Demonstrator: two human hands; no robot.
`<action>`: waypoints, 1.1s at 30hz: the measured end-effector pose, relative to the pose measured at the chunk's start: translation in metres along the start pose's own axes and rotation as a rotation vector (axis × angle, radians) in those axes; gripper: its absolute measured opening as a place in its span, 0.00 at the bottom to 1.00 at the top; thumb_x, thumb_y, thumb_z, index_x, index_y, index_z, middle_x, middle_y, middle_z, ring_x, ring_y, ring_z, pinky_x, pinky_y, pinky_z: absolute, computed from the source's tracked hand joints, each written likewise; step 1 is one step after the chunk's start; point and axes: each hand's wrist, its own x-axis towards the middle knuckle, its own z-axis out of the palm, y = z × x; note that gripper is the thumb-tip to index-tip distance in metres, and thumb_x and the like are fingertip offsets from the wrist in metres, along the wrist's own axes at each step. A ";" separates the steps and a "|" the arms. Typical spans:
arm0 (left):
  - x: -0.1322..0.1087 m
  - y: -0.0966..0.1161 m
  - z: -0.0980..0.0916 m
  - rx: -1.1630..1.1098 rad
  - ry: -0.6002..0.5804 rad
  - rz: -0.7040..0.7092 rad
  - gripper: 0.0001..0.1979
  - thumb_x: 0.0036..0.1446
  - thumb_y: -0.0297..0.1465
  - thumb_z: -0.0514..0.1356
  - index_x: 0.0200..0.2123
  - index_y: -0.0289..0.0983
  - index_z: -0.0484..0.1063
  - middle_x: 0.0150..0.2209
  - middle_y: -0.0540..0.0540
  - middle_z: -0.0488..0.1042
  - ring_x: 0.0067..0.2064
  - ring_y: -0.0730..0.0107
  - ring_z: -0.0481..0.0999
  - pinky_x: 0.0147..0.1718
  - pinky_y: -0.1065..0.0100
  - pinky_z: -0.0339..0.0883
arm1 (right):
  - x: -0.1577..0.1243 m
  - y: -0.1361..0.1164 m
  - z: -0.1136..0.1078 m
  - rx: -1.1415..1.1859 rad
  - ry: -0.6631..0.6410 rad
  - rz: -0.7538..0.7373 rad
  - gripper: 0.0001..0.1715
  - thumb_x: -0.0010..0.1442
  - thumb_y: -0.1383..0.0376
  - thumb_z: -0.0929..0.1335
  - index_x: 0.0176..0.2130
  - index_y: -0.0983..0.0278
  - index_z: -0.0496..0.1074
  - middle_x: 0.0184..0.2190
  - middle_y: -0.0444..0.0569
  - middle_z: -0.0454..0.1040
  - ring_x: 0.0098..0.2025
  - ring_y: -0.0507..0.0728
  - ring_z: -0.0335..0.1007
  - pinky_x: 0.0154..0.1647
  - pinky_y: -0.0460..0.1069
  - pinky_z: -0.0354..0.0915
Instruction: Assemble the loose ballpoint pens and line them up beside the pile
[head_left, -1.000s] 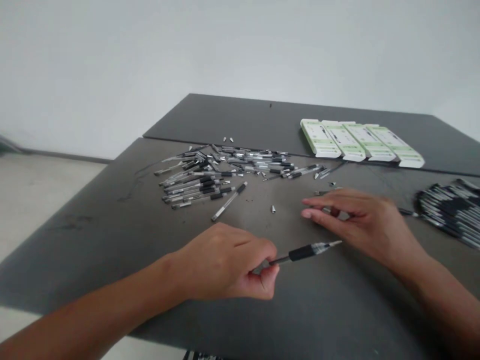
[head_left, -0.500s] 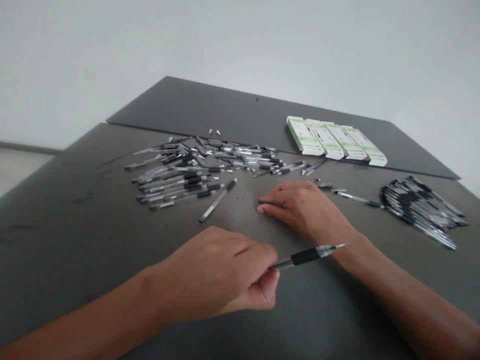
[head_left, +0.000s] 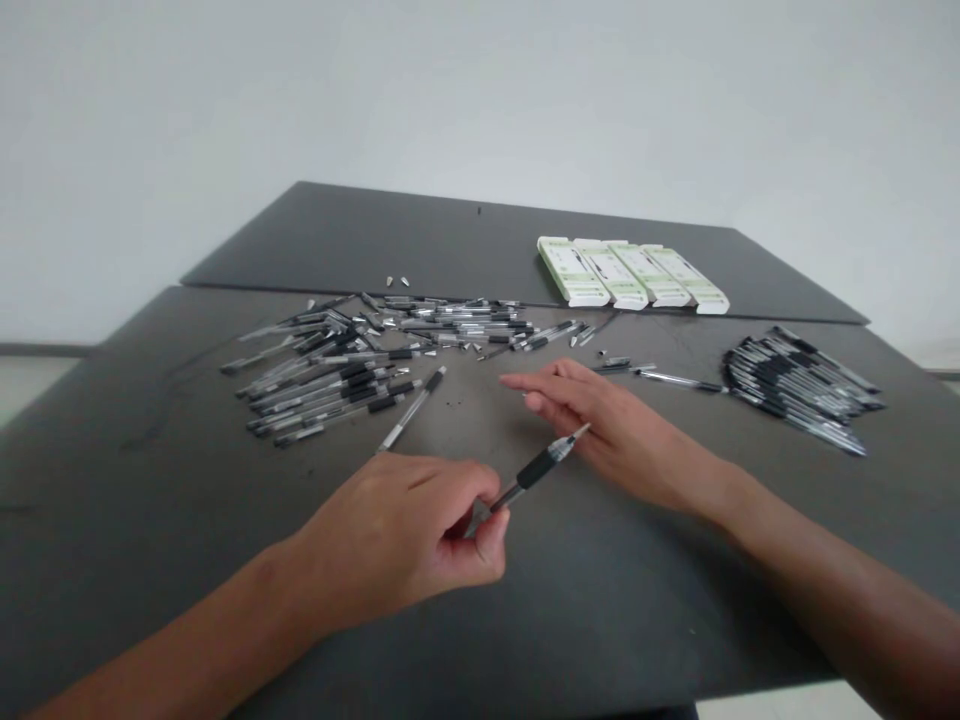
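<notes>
A pen point(head_left: 536, 468) with a black grip is pinched in my left hand point(head_left: 420, 525), its tip pointing up and right toward my right hand point(head_left: 600, 415). My right hand is just above the table, its index finger stretched out and its other fingers curled. Something small and shiny shows by its thumb, too small to name. Just beyond my left hand, a single pen point(head_left: 412, 408) lies on the table. Left of centre is a loose heap of pens point(head_left: 322, 385) and pen parts. On the right, a fanned pile of pens point(head_left: 799, 390) lies close together.
Several white and green flat boxes point(head_left: 630, 273) lie in a row on the back panel of the dark table point(head_left: 187, 500). Small pen tips point(head_left: 397, 281) and a tiny dark piece point(head_left: 479, 211) lie farther back. A pale wall stands behind.
The view has shifted. The pen in my left hand has tilted more upward, its tip now by my right hand's fingers. My right hand's index finger has straightened.
</notes>
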 end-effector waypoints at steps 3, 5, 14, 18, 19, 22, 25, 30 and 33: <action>-0.003 0.000 0.004 -0.002 -0.016 0.017 0.08 0.64 0.26 0.55 0.34 0.41 0.73 0.21 0.61 0.70 0.20 0.78 0.68 0.22 0.69 0.57 | -0.020 -0.008 -0.008 0.340 0.027 0.183 0.22 0.80 0.52 0.65 0.60 0.56 0.82 0.43 0.47 0.80 0.36 0.52 0.74 0.42 0.49 0.73; -0.007 0.001 0.008 -0.001 -0.028 0.038 0.07 0.64 0.26 0.55 0.35 0.42 0.72 0.22 0.61 0.70 0.20 0.78 0.68 0.23 0.69 0.58 | -0.030 -0.010 -0.007 0.596 0.074 0.294 0.18 0.77 0.50 0.70 0.55 0.53 0.85 0.41 0.43 0.81 0.33 0.48 0.72 0.37 0.44 0.71; -0.016 0.004 0.021 -0.049 -0.077 0.005 0.08 0.62 0.25 0.58 0.40 0.45 0.65 0.24 0.63 0.72 0.22 0.77 0.73 0.25 0.68 0.61 | -0.038 -0.016 0.006 1.434 0.133 0.563 0.10 0.58 0.55 0.84 0.41 0.51 0.90 0.37 0.43 0.88 0.23 0.40 0.63 0.28 0.34 0.67; -0.017 0.006 0.020 -0.095 -0.094 -0.003 0.08 0.63 0.25 0.58 0.42 0.45 0.65 0.24 0.62 0.72 0.22 0.76 0.74 0.24 0.69 0.62 | -0.042 -0.018 0.008 1.415 0.117 0.512 0.09 0.59 0.52 0.83 0.40 0.50 0.90 0.43 0.44 0.90 0.21 0.42 0.64 0.26 0.37 0.70; -0.017 0.006 0.019 -0.103 -0.093 -0.002 0.08 0.63 0.25 0.58 0.42 0.45 0.65 0.24 0.62 0.72 0.21 0.76 0.74 0.24 0.69 0.62 | -0.043 -0.019 0.009 1.380 0.118 0.497 0.10 0.59 0.51 0.83 0.40 0.49 0.90 0.46 0.45 0.90 0.22 0.43 0.64 0.25 0.38 0.71; -0.016 0.007 0.018 -0.111 -0.092 0.006 0.09 0.64 0.25 0.58 0.42 0.45 0.65 0.25 0.62 0.73 0.22 0.77 0.75 0.24 0.70 0.63 | -0.043 -0.019 0.009 1.298 0.112 0.438 0.09 0.61 0.50 0.82 0.41 0.48 0.90 0.52 0.46 0.89 0.22 0.45 0.65 0.25 0.41 0.71; -0.016 0.007 0.018 -0.114 -0.079 0.021 0.09 0.63 0.24 0.57 0.42 0.45 0.65 0.25 0.62 0.72 0.21 0.77 0.75 0.24 0.69 0.63 | -0.043 -0.019 0.009 1.273 0.123 0.393 0.06 0.63 0.51 0.81 0.42 0.44 0.90 0.53 0.44 0.89 0.26 0.46 0.70 0.28 0.41 0.72; -0.016 0.006 0.018 -0.097 -0.102 0.013 0.08 0.64 0.25 0.57 0.42 0.45 0.64 0.25 0.63 0.71 0.22 0.78 0.74 0.23 0.70 0.62 | -0.042 -0.017 0.009 1.216 0.136 0.372 0.05 0.63 0.49 0.81 0.41 0.41 0.89 0.51 0.42 0.89 0.38 0.49 0.80 0.33 0.40 0.73; -0.016 0.007 0.018 -0.090 -0.102 0.012 0.07 0.64 0.25 0.56 0.40 0.45 0.64 0.24 0.62 0.71 0.21 0.77 0.73 0.23 0.68 0.60 | -0.044 -0.015 0.010 1.185 0.139 0.370 0.06 0.62 0.50 0.81 0.41 0.42 0.89 0.49 0.42 0.89 0.36 0.49 0.80 0.33 0.41 0.74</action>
